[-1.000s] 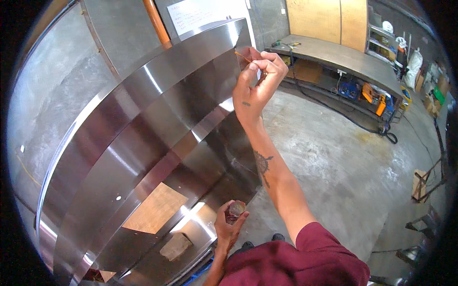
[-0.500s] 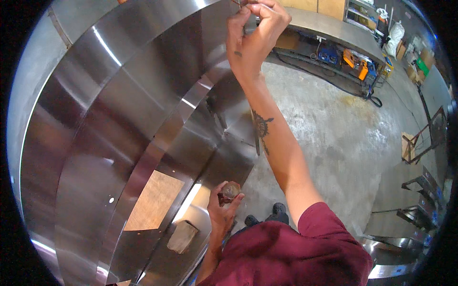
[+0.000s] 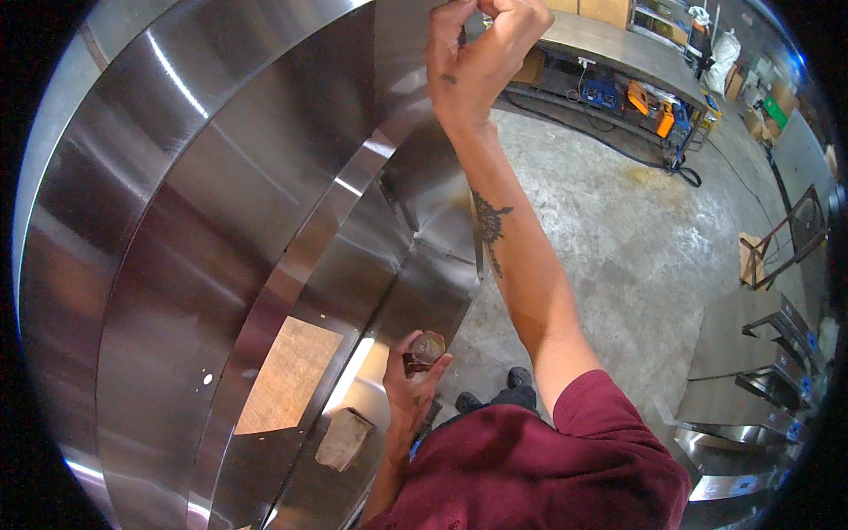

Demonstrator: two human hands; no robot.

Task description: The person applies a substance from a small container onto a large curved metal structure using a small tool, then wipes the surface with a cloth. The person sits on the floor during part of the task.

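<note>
My left hand [image 3: 412, 382] is low in the picture, fingers wrapped round a small round cup [image 3: 428, 347] that looks clear, with something dull inside. High at the upper edge, my right hand [image 3: 488, 57] is raised beside the tall curved stainless steel panel [image 3: 230, 177]. Its fingers are curled in a pinch, but the picture's edge cuts off the fingertips, so what they hold is hidden. A greyish-brown folded cloth or block [image 3: 344, 439] lies on the steel surface left of my left hand. Beyond it shows a flat tan wood-like rectangle [image 3: 289, 375].
At the far right of centre stands a workbench [image 3: 609, 49] with orange and blue tools [image 3: 649, 104] on its lower shelf. A black cable [image 3: 565, 126] runs along the concrete floor [image 3: 609, 230]. Bent steel pieces [image 3: 751, 371] are stacked at the right.
My right hand has gone slightly up, taking its fingertips and a thin reddish thing at them out of view. My left hand still holds the cup. The whole view has shifted a little.
</note>
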